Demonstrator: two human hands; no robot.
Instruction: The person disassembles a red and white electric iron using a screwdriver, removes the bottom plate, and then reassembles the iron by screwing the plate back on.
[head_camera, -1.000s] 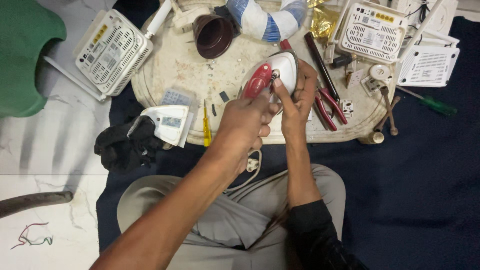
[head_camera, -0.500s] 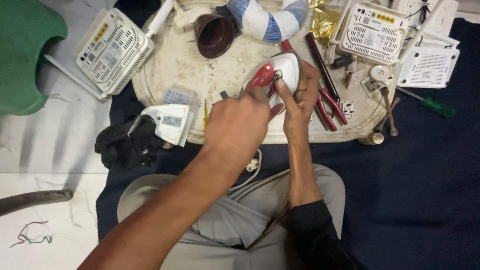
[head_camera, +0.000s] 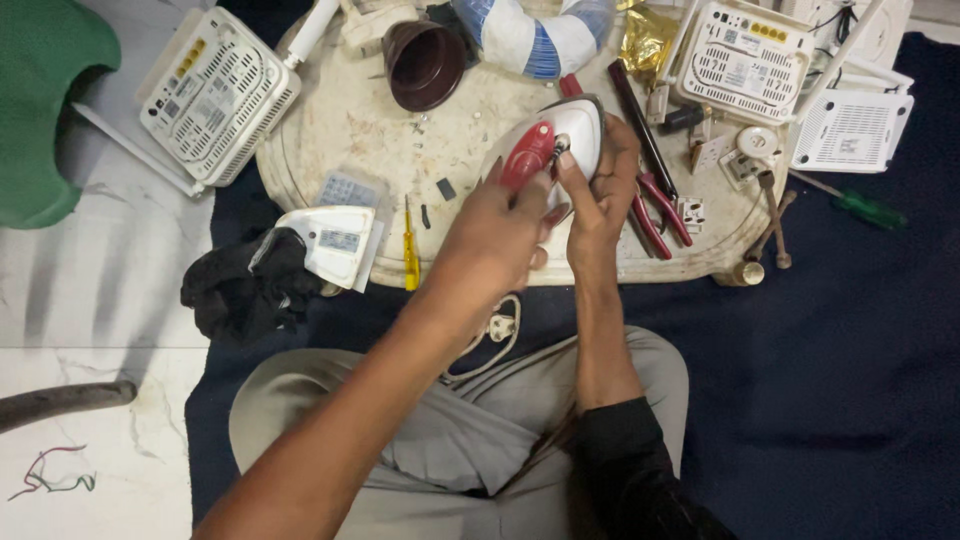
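Both hands clamp the red-and-white iron (head_camera: 560, 145), tilted over the round table (head_camera: 330, 130): the left hand (head_camera: 495, 225) covers its red handle, and the right hand (head_camera: 600, 195) pinches the white body. A slip could drop it onto the red pliers (head_camera: 655, 205) or loose screws; the dangling cord (head_camera: 495, 340) could snag.

One head-worn camera looks steeply down, close over the round tray (head_camera: 330, 130) and lap
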